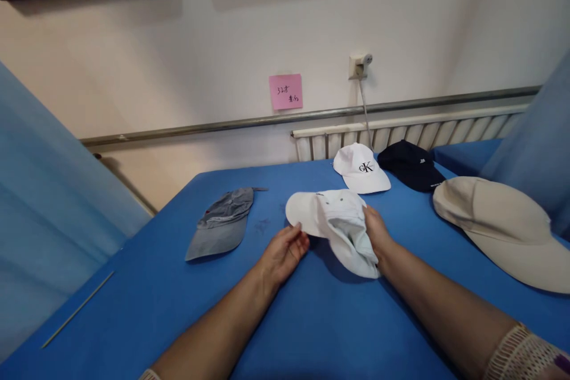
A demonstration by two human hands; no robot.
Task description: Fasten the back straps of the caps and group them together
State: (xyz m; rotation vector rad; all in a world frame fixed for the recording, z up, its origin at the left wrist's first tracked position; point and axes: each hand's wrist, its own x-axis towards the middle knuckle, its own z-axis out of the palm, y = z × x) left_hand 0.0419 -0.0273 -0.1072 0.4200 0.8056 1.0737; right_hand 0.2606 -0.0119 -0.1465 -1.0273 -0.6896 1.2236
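Note:
A white baseball cap is held a little above the blue surface, turned on its side with the brim to the left and the hollow inside partly facing me. My right hand grips the cap's right side, most of its fingers hidden behind the fabric. At the brim's lower edge, my left hand is closed, with its fingertips on the brim and the other fingers curled below. A grey baseball cap lies to the left of my left hand. Beyond the held cap sits another white cap with black letters.
A dark cap and a large beige cap lie on the right of the blue-covered table. A thin stick rests at the left edge. Behind are a radiator, a rail and a plugged cord; blue curtains flank the table.

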